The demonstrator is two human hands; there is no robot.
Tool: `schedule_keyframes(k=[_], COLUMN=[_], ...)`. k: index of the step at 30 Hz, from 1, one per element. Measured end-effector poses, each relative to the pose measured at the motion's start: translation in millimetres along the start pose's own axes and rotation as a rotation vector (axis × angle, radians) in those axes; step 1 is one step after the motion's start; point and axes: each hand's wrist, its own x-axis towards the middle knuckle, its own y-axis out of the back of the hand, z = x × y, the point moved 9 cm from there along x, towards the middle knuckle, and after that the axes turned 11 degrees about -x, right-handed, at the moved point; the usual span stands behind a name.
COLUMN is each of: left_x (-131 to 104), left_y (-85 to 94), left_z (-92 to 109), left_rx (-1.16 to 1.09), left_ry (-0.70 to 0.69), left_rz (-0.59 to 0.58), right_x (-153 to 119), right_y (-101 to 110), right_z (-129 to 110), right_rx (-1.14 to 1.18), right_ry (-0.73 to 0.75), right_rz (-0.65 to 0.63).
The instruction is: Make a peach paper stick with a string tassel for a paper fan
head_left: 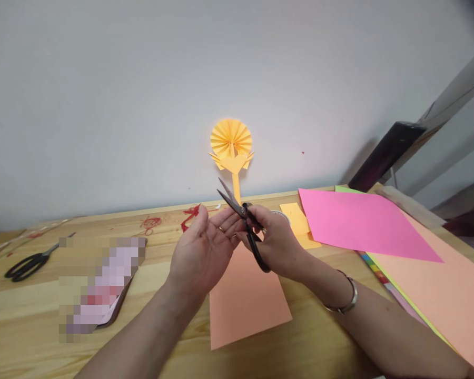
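Scissors [244, 211] sit pinched in your right hand [279, 239], blades parted, pointing far left; your left hand [203, 250] is spread, palm up beside them. Salmon paper [245, 305] lies nearer you on the desk [316, 337].

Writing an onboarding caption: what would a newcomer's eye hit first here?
Probably the yellow pleated fan, centre, in front of the wall. Next, the scissors in the right hand, blades parted, by the open left hand. The bright pink sheet on the right also stands out.
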Motion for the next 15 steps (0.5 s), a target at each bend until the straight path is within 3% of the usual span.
schedule_keyframes(k=[5, 15], left_x=[0.3, -0.5], left_y=[-3.5, 5.2], left_z=[5.1, 3.5], left_rx=[0.009, 0.016], left_ry=[-0.065, -0.053], left_rz=[-0.042, 0.054], right_x=[-1.1, -4.1], right_y=[-5.8, -11.8], right_z=[0.0, -4.6], right_rx=[0.004, -0.025], right_ry=[0.021, 0.018], right_rz=[-0.056, -0.125])
